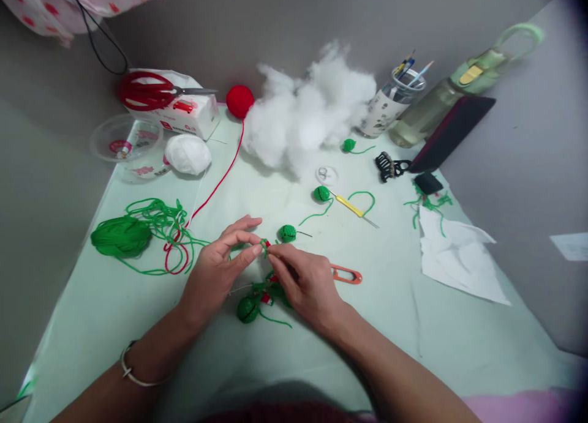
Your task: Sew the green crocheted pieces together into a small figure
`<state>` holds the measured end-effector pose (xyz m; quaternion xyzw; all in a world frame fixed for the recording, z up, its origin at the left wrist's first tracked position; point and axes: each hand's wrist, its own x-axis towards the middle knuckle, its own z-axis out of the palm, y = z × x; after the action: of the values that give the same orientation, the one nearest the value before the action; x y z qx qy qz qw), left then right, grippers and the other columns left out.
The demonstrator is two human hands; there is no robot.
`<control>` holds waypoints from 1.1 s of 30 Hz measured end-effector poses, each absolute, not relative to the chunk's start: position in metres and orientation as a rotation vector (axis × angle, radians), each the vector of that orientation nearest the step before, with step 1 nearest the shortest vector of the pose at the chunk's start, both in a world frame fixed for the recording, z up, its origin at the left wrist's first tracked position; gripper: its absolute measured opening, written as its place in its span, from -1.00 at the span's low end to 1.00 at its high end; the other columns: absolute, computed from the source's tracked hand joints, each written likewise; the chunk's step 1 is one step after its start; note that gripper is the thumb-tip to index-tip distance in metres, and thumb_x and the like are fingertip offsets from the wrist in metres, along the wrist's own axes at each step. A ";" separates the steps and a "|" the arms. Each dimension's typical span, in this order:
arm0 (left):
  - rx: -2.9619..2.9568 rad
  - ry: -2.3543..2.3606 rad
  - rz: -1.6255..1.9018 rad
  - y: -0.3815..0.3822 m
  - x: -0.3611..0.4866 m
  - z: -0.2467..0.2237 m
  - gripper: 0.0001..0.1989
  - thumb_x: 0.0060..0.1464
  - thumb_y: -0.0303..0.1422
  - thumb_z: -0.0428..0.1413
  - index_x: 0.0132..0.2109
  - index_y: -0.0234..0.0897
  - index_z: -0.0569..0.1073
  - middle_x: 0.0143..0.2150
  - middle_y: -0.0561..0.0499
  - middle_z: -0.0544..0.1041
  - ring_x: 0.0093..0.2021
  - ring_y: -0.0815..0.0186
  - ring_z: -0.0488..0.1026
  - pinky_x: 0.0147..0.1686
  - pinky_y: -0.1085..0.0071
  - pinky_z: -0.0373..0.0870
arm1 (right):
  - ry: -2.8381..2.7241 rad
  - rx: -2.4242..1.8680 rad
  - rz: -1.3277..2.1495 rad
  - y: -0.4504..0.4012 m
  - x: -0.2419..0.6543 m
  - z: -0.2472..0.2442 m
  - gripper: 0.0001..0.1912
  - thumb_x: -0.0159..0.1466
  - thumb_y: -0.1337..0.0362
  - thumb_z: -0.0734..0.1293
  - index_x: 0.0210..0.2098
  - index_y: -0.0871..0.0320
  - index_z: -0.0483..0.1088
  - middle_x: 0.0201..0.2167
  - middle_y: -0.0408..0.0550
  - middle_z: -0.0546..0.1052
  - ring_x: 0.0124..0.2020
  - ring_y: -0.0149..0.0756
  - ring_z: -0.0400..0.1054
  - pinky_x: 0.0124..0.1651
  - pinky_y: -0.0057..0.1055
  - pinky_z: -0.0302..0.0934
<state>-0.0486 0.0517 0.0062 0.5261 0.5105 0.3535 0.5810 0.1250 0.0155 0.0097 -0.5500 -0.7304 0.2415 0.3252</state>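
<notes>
Between my two hands is a small red and green crochet piece (265, 244). My left hand (225, 258) pinches its left side between thumb and forefinger, with the other fingers raised. On the right side, the thumb and forefinger of my right hand (305, 279) are closed on the same piece. Below them lie more red and green crochet pieces and a green crochet ball (248, 310) with a loose tail, partly covered by my right hand. Another green crochet ball (287, 233) with a dark needle-like piece sits just beyond my fingers. An orange snips-like tool (348, 275) shows beside my right hand.
A green yarn skein (120, 236) with tangled strands lies left. Behind are red scissors (147, 91) on a box, white yarn (188, 154), red yarn (239, 101) and white stuffing (307, 111). A yellow crochet hook (349, 205), bottle (425, 111) and paper (459, 258) are right.
</notes>
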 end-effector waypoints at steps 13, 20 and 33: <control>1.085 1.147 0.868 0.051 -0.045 0.009 -0.90 0.10 -0.33 0.21 -0.35 -0.19 0.47 0.15 0.00 0.53 0.33 0.15 0.27 0.32 0.21 0.11 | -2.003 -1.433 0.489 0.014 0.127 0.006 -0.74 0.44 0.32 0.18 -0.25 0.17 0.48 -0.53 -0.13 0.50 -0.52 -0.41 0.32 -0.37 -0.47 0.12; 0.915 1.112 0.889 0.051 -0.045 0.006 -0.90 0.05 -0.41 0.23 -0.39 -0.22 0.45 -0.22 0.09 0.51 -0.14 0.33 0.45 -0.04 0.43 0.30 | -1.981 -1.495 0.497 0.017 0.129 0.010 -0.74 0.43 0.32 0.19 -0.30 0.17 0.48 -0.56 -0.15 0.49 -0.57 -0.42 0.30 -0.42 -0.48 0.11; 0.620 0.874 0.805 0.055 -0.048 0.013 -0.88 0.06 -0.43 0.19 -0.40 -0.29 0.39 -0.38 0.06 0.48 -0.38 0.41 0.39 -0.29 0.49 0.38 | -1.898 -1.515 0.552 0.017 0.129 0.015 -0.78 0.39 0.33 0.22 -0.29 0.15 0.51 -0.55 -0.16 0.51 -0.59 -0.45 0.28 -0.44 -0.51 0.10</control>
<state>-0.0477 0.0546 0.0127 0.2874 0.4051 0.3731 0.7836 0.1294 0.0172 0.0145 -0.5765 -0.7220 0.2099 0.3198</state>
